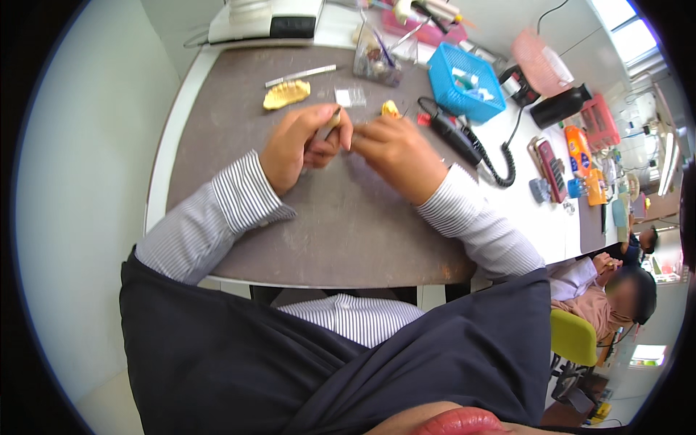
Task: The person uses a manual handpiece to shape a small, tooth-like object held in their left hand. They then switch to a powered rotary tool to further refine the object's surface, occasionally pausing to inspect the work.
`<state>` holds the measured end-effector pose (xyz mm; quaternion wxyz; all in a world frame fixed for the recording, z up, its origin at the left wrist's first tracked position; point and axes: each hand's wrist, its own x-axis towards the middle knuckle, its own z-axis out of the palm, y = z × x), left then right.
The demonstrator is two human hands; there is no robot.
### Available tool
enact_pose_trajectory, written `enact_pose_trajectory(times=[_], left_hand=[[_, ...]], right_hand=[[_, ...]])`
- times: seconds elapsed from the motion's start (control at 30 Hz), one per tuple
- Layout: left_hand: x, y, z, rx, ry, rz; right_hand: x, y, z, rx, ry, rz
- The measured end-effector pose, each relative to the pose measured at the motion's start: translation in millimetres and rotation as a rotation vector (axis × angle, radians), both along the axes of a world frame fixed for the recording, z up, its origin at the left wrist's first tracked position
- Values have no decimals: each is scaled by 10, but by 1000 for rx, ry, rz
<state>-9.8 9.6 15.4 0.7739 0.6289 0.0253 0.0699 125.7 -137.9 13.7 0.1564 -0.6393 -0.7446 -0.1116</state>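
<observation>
The left hand (296,143) grips a slim dark-tipped piece (332,122), the right hand (397,151) bent close beside it, while from the hands a yellow dental cast (287,94) lies at ten o'clock, a blue basket (481,109) at two and a black corded device (455,137) at three.

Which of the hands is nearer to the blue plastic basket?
Right. The right hand is on the near left side of the blue plastic basket, not touching it. The left hand is farther to the left, beyond the right hand.
</observation>
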Motion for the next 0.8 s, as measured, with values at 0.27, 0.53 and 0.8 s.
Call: enact_pose_trajectory(times=[0.27, 0.53, 0.8], left_hand=[[-64, -79, 18, -43, -87, -124], [-101, -230, 0, 25, -117, -136], [-96, -286, -10, 121, -31, -103]], right_hand=[[-41, -88, 5, 129, 266, -69], [-187, -268, 344, 148, 1606, -50], [-192, -294, 248, 162, 1464, -78]])
